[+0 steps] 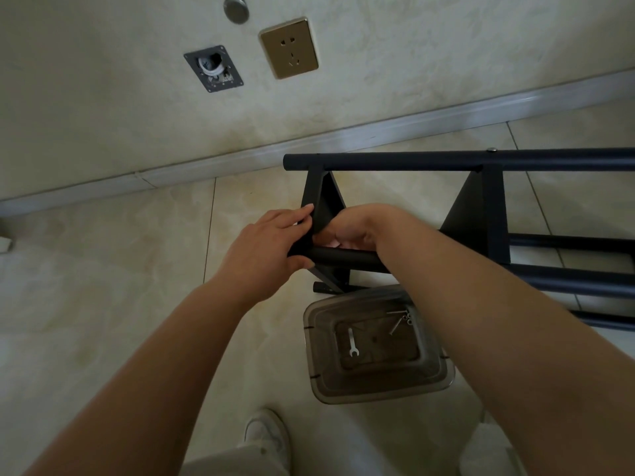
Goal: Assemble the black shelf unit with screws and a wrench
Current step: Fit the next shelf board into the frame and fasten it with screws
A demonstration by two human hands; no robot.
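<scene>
The black shelf unit [481,159] lies on its side on the tiled floor, its round poles running to the right. My left hand [271,245] grips the outer edge of the end shelf panel [324,204] where the near pole [347,257] meets it. My right hand [357,228] reaches inside that panel with fingers curled; what they hold is hidden. A small silver wrench [353,342] and loose screws [400,321] lie in a clear plastic tub [443,376] just below the shelf.
The wall [378,80] with its baseboard runs close behind the shelf, carrying a socket plate [288,48] and an open wall box [213,68]. My shoe [266,438] stands near the tub. Tiled floor extends to the left.
</scene>
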